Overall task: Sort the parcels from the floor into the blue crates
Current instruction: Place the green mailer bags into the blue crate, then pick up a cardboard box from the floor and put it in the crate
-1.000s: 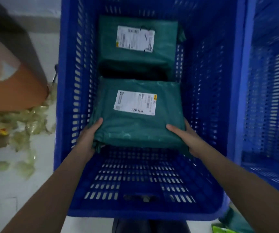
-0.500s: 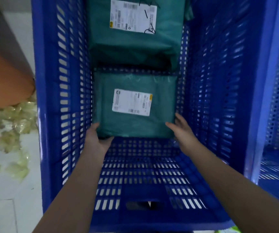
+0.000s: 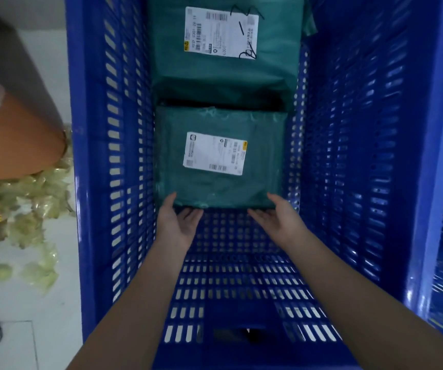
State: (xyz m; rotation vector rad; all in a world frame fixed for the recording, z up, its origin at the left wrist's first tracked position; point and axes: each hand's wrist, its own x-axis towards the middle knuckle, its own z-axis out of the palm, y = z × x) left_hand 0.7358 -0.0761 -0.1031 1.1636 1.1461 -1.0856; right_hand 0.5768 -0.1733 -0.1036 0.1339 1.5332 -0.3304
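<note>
Far green parcel (image 3: 225, 46): white label (image 3: 221, 32) w/ barcodes, black pen scribbles, small yellow mark; print too blurry to read for sure. Near green parcel (image 3: 219, 158): white label (image 3: 216, 153) w/ barcodes, yellow corner mark, txt illegible. No brand legible on either.

Both forearms are bare to the hands (image 3: 180, 225), with no sleeves.
</note>
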